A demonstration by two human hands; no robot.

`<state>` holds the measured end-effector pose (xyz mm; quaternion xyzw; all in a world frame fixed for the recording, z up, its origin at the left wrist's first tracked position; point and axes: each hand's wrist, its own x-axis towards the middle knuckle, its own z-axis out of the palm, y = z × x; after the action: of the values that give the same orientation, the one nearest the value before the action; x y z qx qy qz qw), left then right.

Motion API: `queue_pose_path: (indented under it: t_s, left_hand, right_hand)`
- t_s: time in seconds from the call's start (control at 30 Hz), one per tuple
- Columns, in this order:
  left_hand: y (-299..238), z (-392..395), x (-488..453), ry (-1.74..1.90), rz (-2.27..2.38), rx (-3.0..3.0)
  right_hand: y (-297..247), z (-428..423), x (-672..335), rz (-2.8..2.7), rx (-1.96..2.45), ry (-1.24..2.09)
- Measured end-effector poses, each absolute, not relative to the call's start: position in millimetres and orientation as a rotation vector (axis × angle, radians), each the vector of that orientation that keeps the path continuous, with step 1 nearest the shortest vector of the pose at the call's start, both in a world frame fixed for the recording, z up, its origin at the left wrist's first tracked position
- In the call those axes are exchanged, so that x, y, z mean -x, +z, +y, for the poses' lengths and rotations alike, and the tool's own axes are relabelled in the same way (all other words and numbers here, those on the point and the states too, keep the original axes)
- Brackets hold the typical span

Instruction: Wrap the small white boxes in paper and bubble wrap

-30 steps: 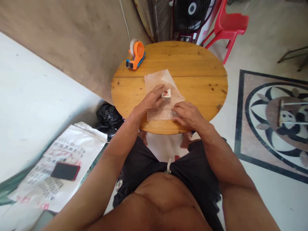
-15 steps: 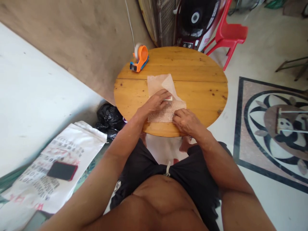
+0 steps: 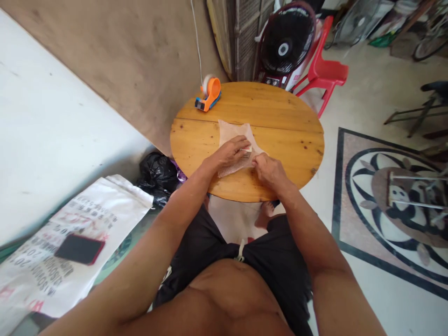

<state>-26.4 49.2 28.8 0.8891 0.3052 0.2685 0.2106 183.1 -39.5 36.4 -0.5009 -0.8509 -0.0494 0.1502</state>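
A sheet of bubble wrap (image 3: 228, 132) lies on the round wooden table (image 3: 287, 109). On the sheet rests a small white box with red print (image 3: 248, 149), partly covered by fingers. My left hand (image 3: 231, 151) is closed on this box from the left, pressing it down on the wrap. At the sheet's right edge, my right hand (image 3: 269, 169) pinches the bubble wrap with curled fingers. An orange tape dispenser (image 3: 211, 93) with a roll of tape stands near the table's far left edge.
Behind the table are a black fan (image 3: 289, 39) and a red plastic chair (image 3: 327, 70). Black plastic bags (image 3: 157, 172) sit left of the table. A phone (image 3: 80, 248) lies on a white printed sack (image 3: 119, 198) at my left.
My right hand has closed into a tighter pinch on the wrap's right edge, and that edge has been drawn up. My left hand stays on the box. The view has shifted slightly.
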Motion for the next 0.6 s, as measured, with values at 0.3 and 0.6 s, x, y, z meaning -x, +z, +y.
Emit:
queue_pose_path:
  t_s: [0.3,0.6]
  left_hand:
    - [57.7,43.7,41.2,0.673,0.772,-2.414]
    - [47.4,53.8,48.2,0.662,0.683,-2.482]
  right_hand:
    - [40.6,-15.2,-183.7,-2.231,1.5,-0.036]
    - [42.8,-0.3,-182.3,-2.028,1.545,-0.064]
